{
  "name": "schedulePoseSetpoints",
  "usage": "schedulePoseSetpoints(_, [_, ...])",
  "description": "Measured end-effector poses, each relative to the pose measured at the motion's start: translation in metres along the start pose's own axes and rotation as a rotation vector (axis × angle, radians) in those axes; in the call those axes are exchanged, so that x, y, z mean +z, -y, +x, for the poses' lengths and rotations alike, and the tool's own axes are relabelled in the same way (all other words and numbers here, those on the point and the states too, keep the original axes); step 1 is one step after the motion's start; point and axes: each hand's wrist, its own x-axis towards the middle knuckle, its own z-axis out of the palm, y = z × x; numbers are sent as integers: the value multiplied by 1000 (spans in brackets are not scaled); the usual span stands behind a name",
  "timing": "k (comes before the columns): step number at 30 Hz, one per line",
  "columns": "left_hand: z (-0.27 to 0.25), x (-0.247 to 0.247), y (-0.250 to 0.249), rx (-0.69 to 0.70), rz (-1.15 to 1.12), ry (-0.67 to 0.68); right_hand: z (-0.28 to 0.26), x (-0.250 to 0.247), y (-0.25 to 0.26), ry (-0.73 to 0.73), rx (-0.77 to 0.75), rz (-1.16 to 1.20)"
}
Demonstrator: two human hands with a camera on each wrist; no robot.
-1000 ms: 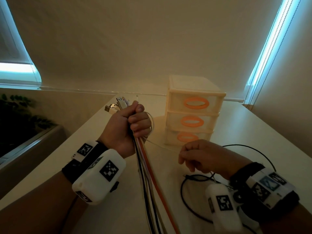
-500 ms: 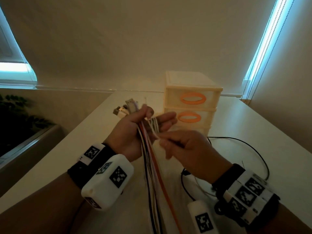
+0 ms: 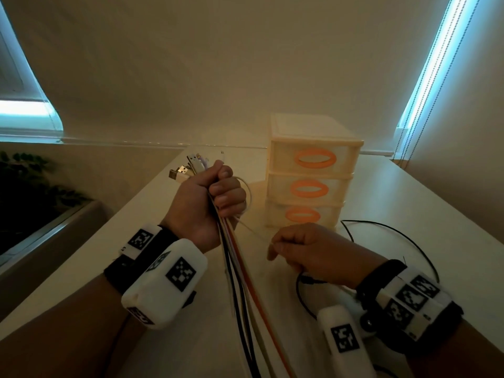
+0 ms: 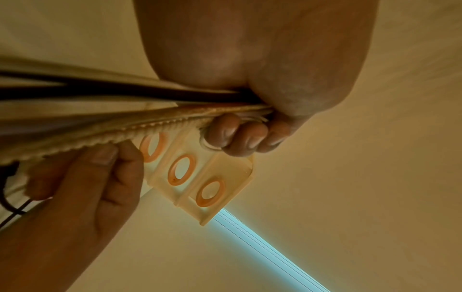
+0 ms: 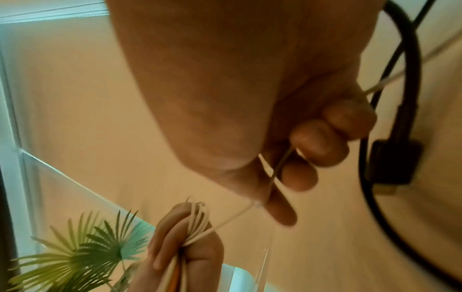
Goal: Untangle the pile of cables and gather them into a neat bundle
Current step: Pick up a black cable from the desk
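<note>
My left grip is fisted around the cable bundle, plugs sticking out above it, strands hanging below. My right grip, just beside and lower, pinches a thin white cable running taut from the bundle. A black cable lies on the table behind it.

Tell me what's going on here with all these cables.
A person is sorting cables at a white table. Their left hand grips a bundle of cables, plug ends sticking up past the fist and the rest hanging down. Their right hand pinches one thin white cable that runs taut to the left fist. A black cable lies loose on the table, not yet gathered, beside a small drawer unit.
</note>
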Motion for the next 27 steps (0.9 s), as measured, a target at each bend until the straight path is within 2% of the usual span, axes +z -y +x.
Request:
schedulePoseSetpoints(2, [0,-2,0,-15,-4,22,6,-3,-11,-205,39,-134])
schedulePoseSetpoints(4, [0,-2,-1,-20,-4,35,10,-3,-17,-334,20,-91])
schedulePoseSetpoints(5, [0,-2,-2,-18,-3,40,10,-3,-18,-316,2,-20])
schedulePoseSetpoints(7, [-1,-2,-5,-10,-4,50,6,-3,-15,-135,-2,69])
schedulePoseSetpoints(9, [-1,-1,-9,-10,-16,65,2,-5,-12,38,57,75])
schedulePoseSetpoints(10, [-2,0,-11,-14,-21,72,2,-6,-12,50,92,65])
schedulePoseSetpoints(14, [-3,1,-14,-65,-33,116,8,-12,-17,-248,202,-58])
schedulePoseSetpoints(16, [-4,3,-15,-156,9,169,8,-13,-16,-402,209,-133])
schedulePoseSetpoints(19, [-12,12,-5,-332,283,174,6,-12,-9,-624,106,-110])
schedulePoseSetpoints(21, [-18,22,10,-407,435,140,5,-10,2,-714,-11,20])
schedulePoseSetpoints(22, [-19,27,17,-405,442,125,3,-8,8,-726,-80,94])
schedulePoseSetpoints(24, [-17,29,24,-281,373,60,0,-1,18,-665,-233,115])
schedulePoseSetpoints(26, [-11,27,21,-101,212,-52,-2,8,19,-500,-332,72])
schedulePoseSetpoints(27, [-8,25,17,-25,127,-102,-2,11,18,-400,-325,53])
